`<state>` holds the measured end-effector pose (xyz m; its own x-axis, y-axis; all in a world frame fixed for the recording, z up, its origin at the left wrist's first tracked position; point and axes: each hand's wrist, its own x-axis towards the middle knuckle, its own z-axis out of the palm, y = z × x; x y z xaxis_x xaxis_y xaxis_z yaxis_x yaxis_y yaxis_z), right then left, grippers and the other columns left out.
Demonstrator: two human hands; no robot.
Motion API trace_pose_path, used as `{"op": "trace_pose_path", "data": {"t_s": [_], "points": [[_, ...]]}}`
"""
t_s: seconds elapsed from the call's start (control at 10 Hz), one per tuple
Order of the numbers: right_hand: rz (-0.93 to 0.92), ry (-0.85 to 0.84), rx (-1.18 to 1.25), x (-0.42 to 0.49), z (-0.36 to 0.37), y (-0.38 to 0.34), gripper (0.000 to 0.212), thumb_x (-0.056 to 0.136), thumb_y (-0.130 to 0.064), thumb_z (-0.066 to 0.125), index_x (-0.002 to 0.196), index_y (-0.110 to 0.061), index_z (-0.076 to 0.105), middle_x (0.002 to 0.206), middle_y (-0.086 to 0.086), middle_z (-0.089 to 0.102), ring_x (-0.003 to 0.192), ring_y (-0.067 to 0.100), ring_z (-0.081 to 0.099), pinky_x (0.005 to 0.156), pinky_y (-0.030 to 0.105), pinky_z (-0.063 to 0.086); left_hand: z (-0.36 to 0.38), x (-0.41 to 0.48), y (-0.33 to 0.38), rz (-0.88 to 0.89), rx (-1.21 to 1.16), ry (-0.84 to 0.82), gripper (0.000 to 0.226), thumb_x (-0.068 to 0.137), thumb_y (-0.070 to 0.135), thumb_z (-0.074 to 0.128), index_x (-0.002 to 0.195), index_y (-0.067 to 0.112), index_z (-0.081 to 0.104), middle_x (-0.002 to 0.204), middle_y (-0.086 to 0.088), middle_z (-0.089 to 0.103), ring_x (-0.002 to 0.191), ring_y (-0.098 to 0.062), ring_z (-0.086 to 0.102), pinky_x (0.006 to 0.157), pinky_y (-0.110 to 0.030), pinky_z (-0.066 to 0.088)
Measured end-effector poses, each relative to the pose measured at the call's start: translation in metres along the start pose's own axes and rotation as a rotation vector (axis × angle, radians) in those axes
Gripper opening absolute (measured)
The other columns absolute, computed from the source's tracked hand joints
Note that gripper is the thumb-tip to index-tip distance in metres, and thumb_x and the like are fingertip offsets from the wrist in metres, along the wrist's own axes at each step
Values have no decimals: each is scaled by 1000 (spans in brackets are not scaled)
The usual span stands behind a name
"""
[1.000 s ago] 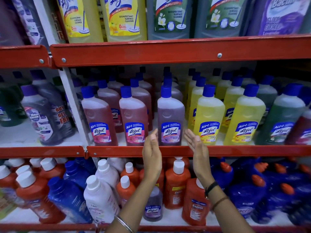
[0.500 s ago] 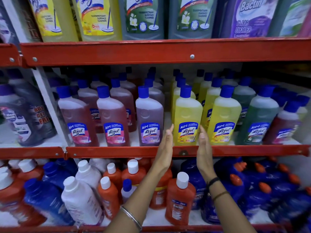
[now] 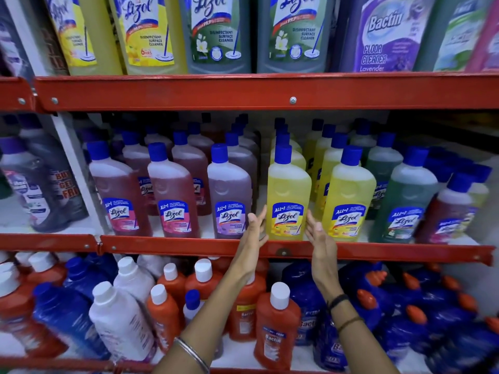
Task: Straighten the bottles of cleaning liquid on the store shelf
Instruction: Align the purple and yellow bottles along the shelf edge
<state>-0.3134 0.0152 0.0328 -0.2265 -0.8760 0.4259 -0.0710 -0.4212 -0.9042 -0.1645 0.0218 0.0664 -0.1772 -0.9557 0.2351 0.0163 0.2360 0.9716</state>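
A yellow Lizol bottle with a blue cap stands upright at the front edge of the middle shelf. My left hand is at its left side and my right hand at its right side, palms facing in, fingers straight, at or very near the label. I cannot tell if they press on it. Left of it stand a purple bottle and two pink bottles. A second yellow bottle and a leaning green bottle are on the right.
Rows of the same bottles run back behind the front row. Large Lizol and Bactin bottles fill the top shelf. Orange, white and blue bottles crowd the bottom shelf under my arms. A white upright divides the bay at left.
Both hands shifted right from around the purple bottle to either side of the yellow bottle and closed in on it. The view moved right and closer.
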Motion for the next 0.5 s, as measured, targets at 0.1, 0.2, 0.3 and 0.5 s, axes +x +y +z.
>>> {"op": "trace_pose_path", "data": {"t_s": [0.1,0.2,0.3,0.5], "points": [[2,-13,13,1,-3,1,83,76,-82,32,137,-26,44,120,-32,54,118,-4,52,104,28,41,-1,0,0,-6,-24,1,118,52,99,25,146,28,29,136,15,47,125,-2,45,100,-19,35],[-3,-12,15,0,-2,-1,82,78,-80,32,137,-24,45,126,-24,54,124,4,51,105,30,40,-2,0,1,1,-34,-10,120,51,99,25,146,26,29,137,14,44,125,-3,44,103,-24,35],[1,-9,6,-2,-1,-3,82,76,-82,32,136,-28,43,118,-29,56,115,-6,54,95,13,43,-3,0,4,3,-22,-28,123,48,100,27,146,26,29,136,14,45,116,5,49,96,-16,40],[-9,21,-2,-9,4,-3,73,81,-75,32,137,-31,42,125,-21,56,118,-6,52,96,13,42,-9,-7,8,-16,75,-83,98,67,88,23,143,27,31,139,10,44,123,-2,43,93,-11,39]]}}
